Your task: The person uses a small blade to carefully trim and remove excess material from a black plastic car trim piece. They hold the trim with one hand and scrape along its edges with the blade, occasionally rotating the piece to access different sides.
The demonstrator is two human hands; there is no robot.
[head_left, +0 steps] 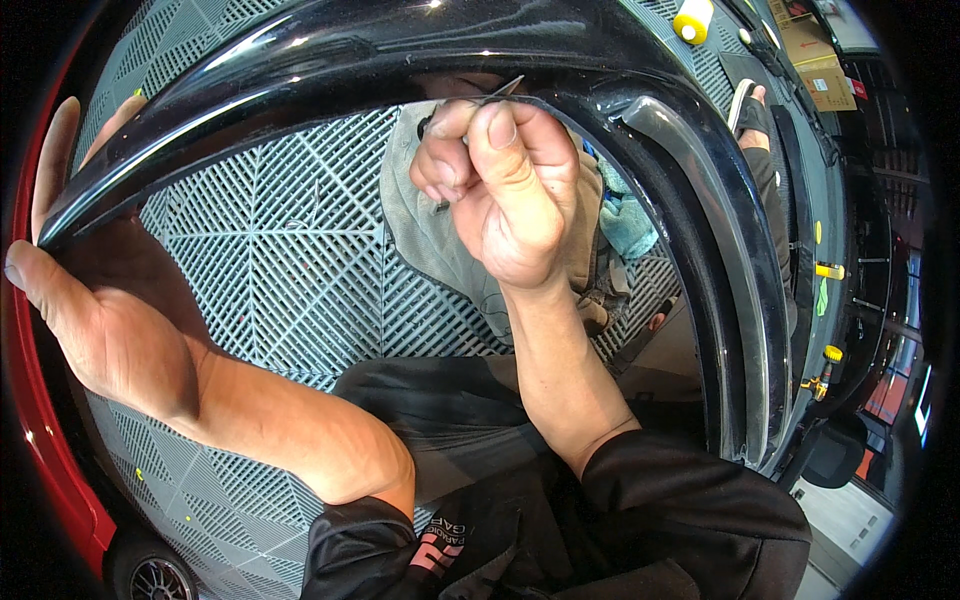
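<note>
A long, curved, glossy black car body panel [330,75] arches across the view, its right side bending down toward me. My left hand [135,335] holds its pointed left end, thumb on the near side and fingers reaching round behind. At the panel's inner lower edge, near the middle, my right hand [515,195] is closed in a pinch. A thin pointed blade [513,86] sticks up from between its thumb and fingers, against the edge. The rest of the blade is hidden in the hand.
Grey slatted floor tiles [310,260] lie below, with a grey-brown cloth item [430,250] and a teal cloth [627,228]. A red car [45,440] stands at left. Another person's sandalled foot [752,110], a yellow-and-white object [692,20] and cardboard boxes [825,85] are at upper right.
</note>
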